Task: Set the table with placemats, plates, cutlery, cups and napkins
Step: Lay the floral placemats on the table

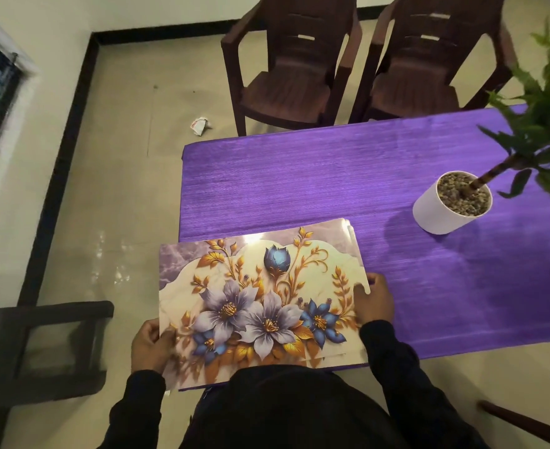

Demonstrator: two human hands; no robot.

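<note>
Both hands are gripping a stack of floral placemats (260, 303): left hand (150, 346) pinches its 8 o'clock corner, right hand (375, 303) holds the 3 o'clock edge. The stack sits over the purple bench's (331, 176) near-left corner, potted plant (451, 202) at 2 o'clock.

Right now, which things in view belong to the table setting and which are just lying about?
Job: placemats, a stack gripped by left hand and right hand; table.
Lying about: potted plant, two chairs, crumpled paper on floor.

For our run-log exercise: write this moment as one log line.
left hand + right hand: hold floral placemat stack | over purple table corner | potted plant aside
</note>
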